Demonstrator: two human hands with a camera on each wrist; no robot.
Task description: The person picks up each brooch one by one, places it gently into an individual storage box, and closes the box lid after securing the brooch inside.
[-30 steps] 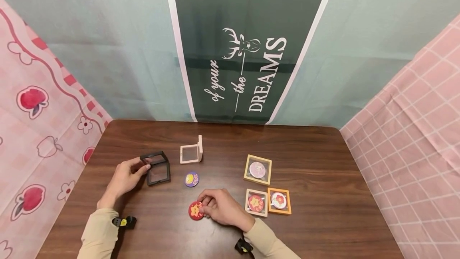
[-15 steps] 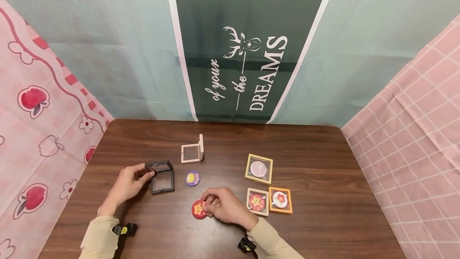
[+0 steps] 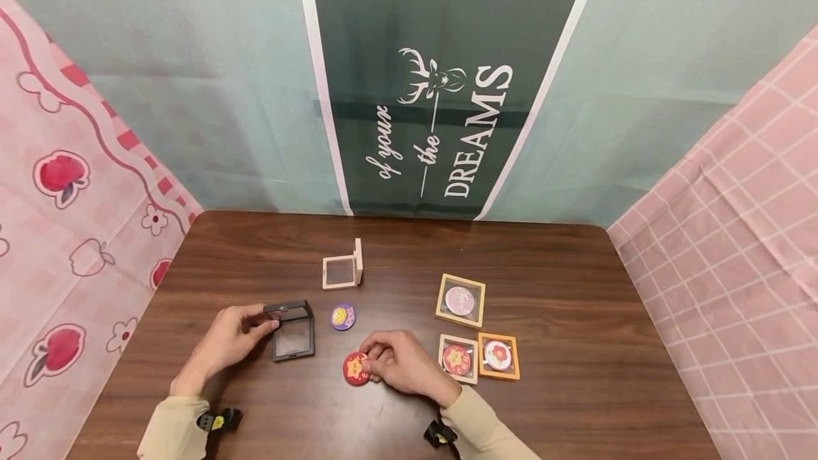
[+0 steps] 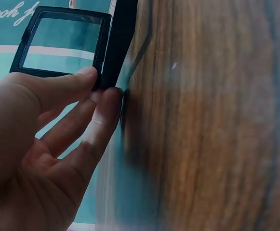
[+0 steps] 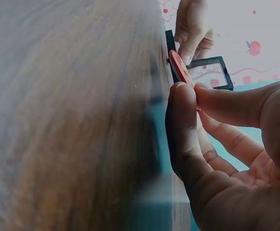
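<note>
Black hinged display frame (image 3: 294, 338) sits in your left hand (image 3: 226, 343), left of centre low in the head view. Your thumb and fingertips pinch it at the left end of its raised panel; the rest reaches to the right of your fingers, the other panel lying toward you. In the left wrist view, its window shows just above your thumb tip.

Next, higher up, a cream hinged frame (image 3: 339, 272) rests unfolded on the wood-grain table (image 3: 575, 304), its right-hand panel upright. Below it lies a purple badge (image 3: 343, 316) with a yellow figure, well apart from your fingers.

Farther right, near the lower centre, your right hand (image 3: 405, 368) pinches the loose red star badge (image 3: 355, 369) by its right edge, most of the disc projecting left past your fingertips. In the right wrist view it is tilted, nearly edge-on; whether it touches the table, you cannot tell.

Right of that hand, a yellow frame (image 3: 459, 320) holds a pink badge (image 3: 460, 300); below it, a pale frame (image 3: 457, 378) with a framed red badge (image 3: 456, 359) stands beside an orange frame (image 3: 500, 375) containing a white flower badge (image 3: 497, 355).
</note>
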